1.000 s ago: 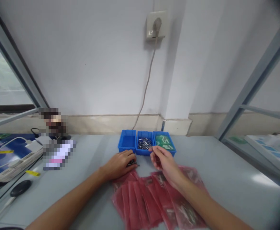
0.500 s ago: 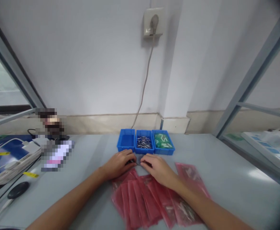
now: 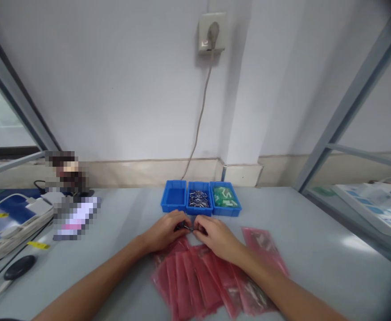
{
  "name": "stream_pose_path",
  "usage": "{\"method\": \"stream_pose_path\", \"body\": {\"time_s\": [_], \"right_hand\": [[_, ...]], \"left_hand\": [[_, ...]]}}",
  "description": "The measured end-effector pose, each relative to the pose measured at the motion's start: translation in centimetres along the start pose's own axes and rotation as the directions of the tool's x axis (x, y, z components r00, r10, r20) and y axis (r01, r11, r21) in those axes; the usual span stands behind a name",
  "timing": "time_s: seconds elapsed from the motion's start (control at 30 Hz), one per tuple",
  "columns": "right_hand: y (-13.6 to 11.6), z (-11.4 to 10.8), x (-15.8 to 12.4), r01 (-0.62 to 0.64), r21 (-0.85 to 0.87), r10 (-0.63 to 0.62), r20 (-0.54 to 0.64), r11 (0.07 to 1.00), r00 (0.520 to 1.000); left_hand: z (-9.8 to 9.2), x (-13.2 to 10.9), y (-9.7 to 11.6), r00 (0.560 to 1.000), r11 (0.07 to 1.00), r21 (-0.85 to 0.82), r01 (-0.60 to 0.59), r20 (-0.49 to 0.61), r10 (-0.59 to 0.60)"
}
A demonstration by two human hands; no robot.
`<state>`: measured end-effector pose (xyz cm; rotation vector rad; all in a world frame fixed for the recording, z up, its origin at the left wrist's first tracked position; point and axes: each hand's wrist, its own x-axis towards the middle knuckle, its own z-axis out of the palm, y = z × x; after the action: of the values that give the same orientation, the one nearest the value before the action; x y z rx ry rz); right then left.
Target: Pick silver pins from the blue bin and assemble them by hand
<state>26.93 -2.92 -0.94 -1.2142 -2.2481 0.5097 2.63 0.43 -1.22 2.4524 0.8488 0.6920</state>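
Observation:
Fingers curled, my left hand (image 3: 169, 228) pinches a small, thin metal part (image 3: 189, 228) just in front of the blue bins. My right hand (image 3: 215, 235) meets it there, thumb and forefinger closed on the part's other end. Its exact kind is too small to make out. Short silvery metal pins fill the middle bin (image 3: 199, 214). In the right bin (image 3: 227, 211) lies a green bag with white pieces. Several pink plastic bags (image 3: 189, 285) overlap below my hands, some with metal or white parts inside. Another pink bag (image 3: 275, 252) extends beyond my right forearm.
A third blue bin (image 3: 175, 195) shows its bare floor, left of the pins. To the left are a white power strip (image 3: 15, 236), a black oval object (image 3: 20, 266) and a pixelated phone-like shape (image 3: 77, 218). Grey frame posts (image 3: 345, 102) flank the table.
My fingertips have come slightly closer together at the small metal part. The whole view has shifted a little; bins and bags lie as before.

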Motion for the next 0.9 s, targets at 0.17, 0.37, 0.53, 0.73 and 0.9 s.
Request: {"method": "stream_pose_path", "body": {"time_s": [0.17,0.37,0.53,0.73,0.9], "right_hand": [[0.0,0.0,-0.1,0.004,-0.006,-0.004,0.005,1.0,1.0],[-0.3,-0.1,-0.3,0.017,-0.004,-0.017,0.01,1.0,1.0],[-0.6,-0.1,-0.4,0.007,0.0,-0.007,0.014,1.0,1.0],[-0.9,-0.4,-0.7,0.007,0.02,-0.007,0.002,1.0,1.0],[-1.0,-0.7,-1.2,0.035,0.013,-0.035,-0.008,0.999,0.999]], "left_hand": [[0.1,0.1,0.2,1.0,1.0,-0.021,-0.014,0.004,0.014],[0.2,0.2,0.3,0.999,0.999,-0.005,-0.048,0.005,0.048],[0.0,0.2,0.0,0.998,0.995,0.079,-0.061,-0.004,0.062],[-0.1,0.2,-0.1,0.995,0.983,0.158,-0.098,0.02,0.096],[0.1,0.2,-0.6,0.994,0.978,0.179,-0.108,0.02,0.106]]}}
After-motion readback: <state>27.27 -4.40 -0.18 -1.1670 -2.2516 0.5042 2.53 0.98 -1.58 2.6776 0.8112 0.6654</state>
